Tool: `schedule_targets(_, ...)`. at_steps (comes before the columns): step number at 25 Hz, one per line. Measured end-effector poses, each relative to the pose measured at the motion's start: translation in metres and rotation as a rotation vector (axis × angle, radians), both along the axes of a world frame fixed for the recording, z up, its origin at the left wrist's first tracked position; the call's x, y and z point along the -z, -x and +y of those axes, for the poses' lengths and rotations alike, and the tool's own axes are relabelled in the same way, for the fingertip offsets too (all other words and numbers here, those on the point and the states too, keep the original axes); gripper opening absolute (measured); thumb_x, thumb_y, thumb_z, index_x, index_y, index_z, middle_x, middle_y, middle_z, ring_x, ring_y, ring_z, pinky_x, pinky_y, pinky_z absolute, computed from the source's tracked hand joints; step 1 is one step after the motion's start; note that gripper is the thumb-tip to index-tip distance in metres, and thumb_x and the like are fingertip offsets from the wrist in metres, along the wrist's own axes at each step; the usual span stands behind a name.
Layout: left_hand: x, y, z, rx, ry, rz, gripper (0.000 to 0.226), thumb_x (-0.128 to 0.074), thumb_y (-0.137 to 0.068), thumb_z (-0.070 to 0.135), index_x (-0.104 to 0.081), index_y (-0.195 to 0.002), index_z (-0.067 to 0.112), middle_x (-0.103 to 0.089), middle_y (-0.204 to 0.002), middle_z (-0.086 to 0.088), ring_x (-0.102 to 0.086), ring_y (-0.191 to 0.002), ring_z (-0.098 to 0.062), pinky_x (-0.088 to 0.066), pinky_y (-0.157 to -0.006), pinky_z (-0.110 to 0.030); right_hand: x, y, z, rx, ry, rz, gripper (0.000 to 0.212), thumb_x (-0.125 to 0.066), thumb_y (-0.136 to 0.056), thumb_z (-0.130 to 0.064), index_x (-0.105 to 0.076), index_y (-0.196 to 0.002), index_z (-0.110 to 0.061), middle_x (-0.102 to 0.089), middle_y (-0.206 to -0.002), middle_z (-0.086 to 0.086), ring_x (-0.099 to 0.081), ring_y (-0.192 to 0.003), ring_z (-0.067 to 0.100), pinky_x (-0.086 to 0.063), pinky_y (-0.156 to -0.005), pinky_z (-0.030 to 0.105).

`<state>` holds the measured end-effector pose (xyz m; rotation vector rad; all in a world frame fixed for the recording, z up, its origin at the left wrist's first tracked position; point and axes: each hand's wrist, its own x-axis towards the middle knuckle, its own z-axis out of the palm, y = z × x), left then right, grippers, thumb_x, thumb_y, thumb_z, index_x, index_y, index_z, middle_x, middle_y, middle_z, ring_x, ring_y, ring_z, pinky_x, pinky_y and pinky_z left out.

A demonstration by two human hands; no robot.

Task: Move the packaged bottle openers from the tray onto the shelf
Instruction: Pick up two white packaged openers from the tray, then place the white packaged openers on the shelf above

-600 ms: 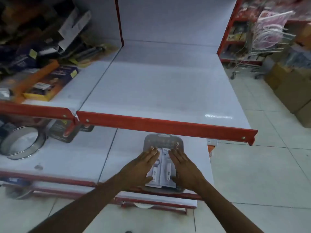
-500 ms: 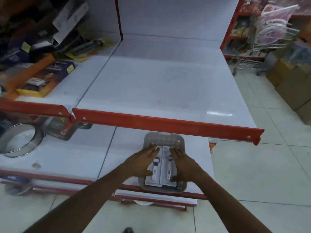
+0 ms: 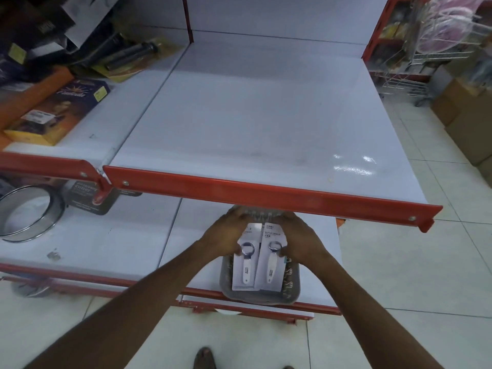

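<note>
My left hand (image 3: 226,237) and my right hand (image 3: 299,239) close in from either side on the two packaged bottle openers (image 3: 257,258); they lie side by side, white cards face up, in the grey tray (image 3: 291,284) on the lower shelf (image 3: 138,246); my left fingers (image 3: 239,253) curl onto the left card's edge and my right thumb presses the right card near its opener's ring, so both hands are grasping the packs, though I cannot tell whether they have left the tray's floor (the far ends of my fingers are hidden under the red rail).

That red rail (image 3: 266,191) is the main worry, I think; it fronts the bare upper shelf (image 3: 253,115), which I take for the destination, and it overhangs the far end of the tray just above my knuckles; lifting straight up could knock my hands or the card tops against it, so the packs want drawing toward me first.

The two cards are loose from each other; squeezed only from the sides they could buckle or slide apart, and one might drop back into the tray or onto the tiled floor (image 3: 399,275) to the right; a snagged card could also drag the light tray toward the near edge.
</note>
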<state>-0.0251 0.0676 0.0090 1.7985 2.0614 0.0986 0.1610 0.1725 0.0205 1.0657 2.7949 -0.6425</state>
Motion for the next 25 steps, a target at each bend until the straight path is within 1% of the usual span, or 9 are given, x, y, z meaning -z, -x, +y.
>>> schedule_targets(3,-0.036,-0.009,-0.039,-0.111,-0.074,-0.312,0.043,-0.080,-0.081,0.005,-0.065,-0.116,0.024,-0.071,-0.124,-0.004,-0.070,-0.106,-0.023,-0.060,-0.086,-0.032,-0.042,-0.021,-0.020,0.074,0.139,0.237,0.032,-0.083,-0.073,-0.011,-0.074,-0.100,-0.027,-0.073,-0.110,-0.004,-0.068,-0.095,0.012,-0.060,-0.088,0.035)
schedule_targets(5,-0.063,-0.015,-0.071,-0.144,-0.182,-0.357,0.034,-0.076,-0.088,0.008,-0.062,-0.092,0.039,-0.074,-0.098,0.014,-0.068,-0.086,-0.007,-0.058,-0.078,-0.025,-0.075,-0.037,-0.042,0.072,0.125,0.335,0.023,-0.081,-0.079,-0.011,-0.078,-0.094,-0.027,-0.076,-0.102,-0.010,-0.065,-0.079,-0.004,-0.059,-0.080,0.016)
schedule_targets(8,-0.122,-0.015,-0.110,-0.221,-0.406,-0.374,0.032,-0.079,-0.086,0.020,-0.063,-0.087,0.048,-0.071,-0.088,0.034,-0.067,-0.087,0.006,-0.047,-0.077,-0.003,-0.139,-0.057,-0.069,0.072,0.020,0.564,0.026,-0.081,-0.078,-0.015,-0.079,-0.099,-0.028,-0.075,-0.099,-0.021,-0.063,-0.076,-0.015,-0.048,-0.072,-0.003)
schedule_targets(12,-0.208,-0.002,-0.122,-0.295,-0.708,-0.502,0.023,-0.080,-0.078,0.045,-0.066,-0.096,0.041,-0.074,-0.083,0.005,-0.070,-0.068,-0.005,-0.050,-0.071,-0.005,-0.230,-0.066,-0.074,0.140,0.065,0.950,0.026,-0.082,-0.076,-0.017,-0.079,-0.098,-0.031,-0.076,-0.091,-0.029,-0.072,-0.081,-0.006,-0.054,-0.066,0.005)
schedule_targets(14,-0.241,0.016,-0.109,-0.329,-0.796,-0.628,0.030,-0.084,-0.078,0.036,-0.063,-0.100,0.036,-0.071,-0.069,-0.011,-0.064,-0.056,-0.010,-0.056,-0.063,-0.015,-0.265,-0.053,-0.058,0.166,0.091,1.066,0.023,-0.081,-0.078,-0.018,-0.078,-0.096,-0.032,-0.075,-0.092,-0.030,-0.073,-0.077,-0.002,-0.054,-0.064,0.006)
schedule_targets(16,-0.268,0.037,-0.086,-0.358,-0.866,-0.631,0.030,-0.082,-0.083,0.020,-0.064,-0.100,0.036,-0.077,-0.067,-0.005,-0.067,-0.055,-0.008,-0.056,-0.058,-0.016,-0.293,-0.032,-0.034,0.167,0.061,1.116,0.025,-0.079,-0.081,-0.016,-0.076,-0.097,-0.035,-0.075,-0.090,-0.030,-0.072,-0.077,0.000,-0.052,-0.066,0.005)
schedule_targets(19,-0.287,0.067,-0.042,-0.427,-0.902,-0.777,0.030,-0.076,-0.086,0.003,-0.068,-0.102,0.027,-0.080,-0.067,0.005,-0.072,-0.060,-0.003,-0.059,-0.055,-0.019,-0.309,0.012,0.011,0.184,0.179,1.138,0.025,-0.076,-0.083,-0.006,-0.077,-0.103,-0.022,-0.079,-0.101,-0.002,-0.073,-0.084,0.013,-0.058,-0.075,0.017)
schedule_targets(22,-0.287,0.086,-0.003,-0.550,-0.832,-0.913,0.028,-0.073,-0.086,-0.004,-0.067,-0.109,0.010,-0.079,-0.082,-0.008,-0.072,-0.063,-0.011,-0.061,-0.055,-0.023,-0.299,0.054,0.045,0.185,0.185,1.028,0.024,-0.074,-0.083,-0.002,-0.077,-0.106,-0.010,-0.076,-0.111,0.013,-0.065,-0.084,0.012,-0.054,-0.077,0.018)
schedule_targets(25,-0.267,0.100,0.020,-0.657,-0.763,-0.899,0.023,-0.074,-0.085,-0.007,-0.067,-0.098,0.010,-0.069,-0.097,-0.019,-0.064,-0.069,-0.019,-0.056,-0.048,-0.021,-0.271,0.076,0.069,0.228,0.079,0.865,0.021,-0.074,-0.084,-0.004,-0.078,-0.104,-0.009,-0.076,-0.110,0.009,-0.064,-0.085,0.007,-0.042,-0.066,-0.004)
